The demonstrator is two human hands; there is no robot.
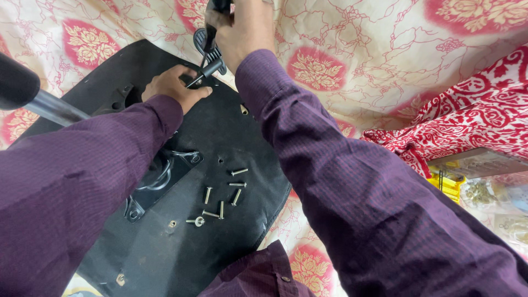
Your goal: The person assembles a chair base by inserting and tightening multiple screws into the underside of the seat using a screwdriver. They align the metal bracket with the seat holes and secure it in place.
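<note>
A black chair seat base [220, 137] lies upside down on a floral cloth. My left hand [173, 85] rests on its far edge, fingers curled around a small metal tool or bolt [197, 80]. My right hand [242, 27] grips a black ribbed armrest part [208, 44] just above it, holding it against the seat's edge. Several loose silver bolts [223, 195] lie on the seat near me. A black metal bracket [159, 181] is fixed at the seat's middle, partly hidden by my left sleeve.
A grey metal tube with a black end [33, 96] crosses the upper left. Red patterned fabric [473, 115] lies at the right. A yellow object [448, 184] and clear packets of small hardware [484, 192] sit at the right edge.
</note>
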